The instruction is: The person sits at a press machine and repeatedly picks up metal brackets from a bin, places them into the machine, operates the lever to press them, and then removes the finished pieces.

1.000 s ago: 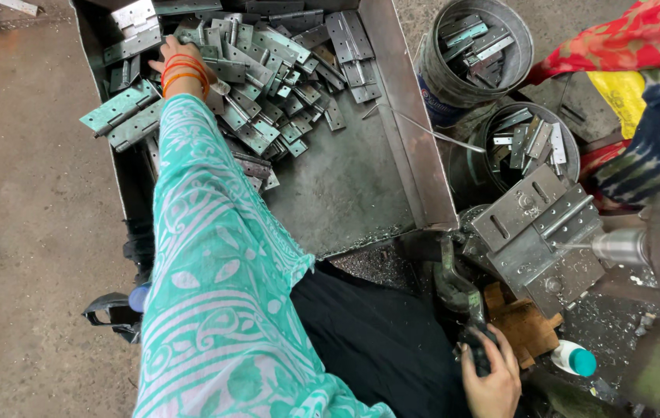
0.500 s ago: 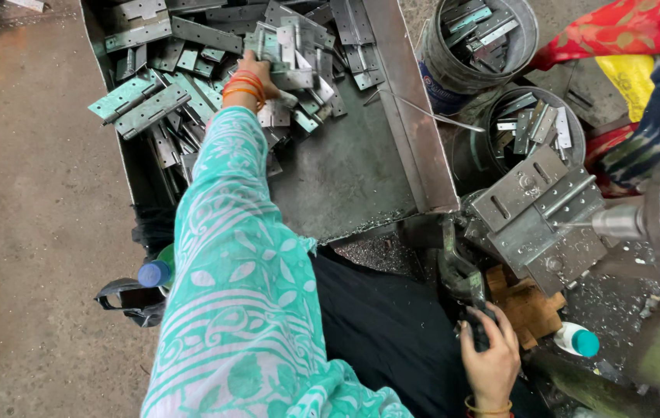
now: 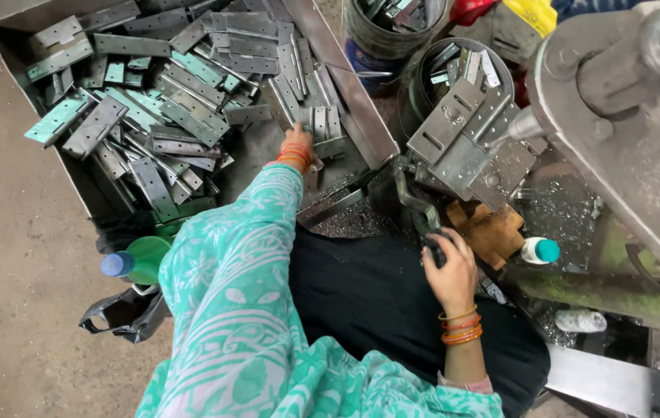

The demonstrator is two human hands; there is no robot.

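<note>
GRIP: left hand [image 3: 297, 147] fingers down on flat grey metal hinge plates [image 3: 316, 124] in the big metal tray [image 3: 349, 93], closed or not I cannot tell; right hand [image 3: 448, 267] wrapped tight round the black machine lever [image 3: 421, 220] | STEP: picking a plate; next it needs lifting to the grey metal clamp [image 3: 465, 135] | CHANGE: left hand moved right along the pile.

Bare grey tray floor [image 3: 256, 159] open beside heaped flat metal hinge plates [image 3: 152, 116]; slanted steel tray wall [image 3: 345, 77] blocking rightward.
</note>
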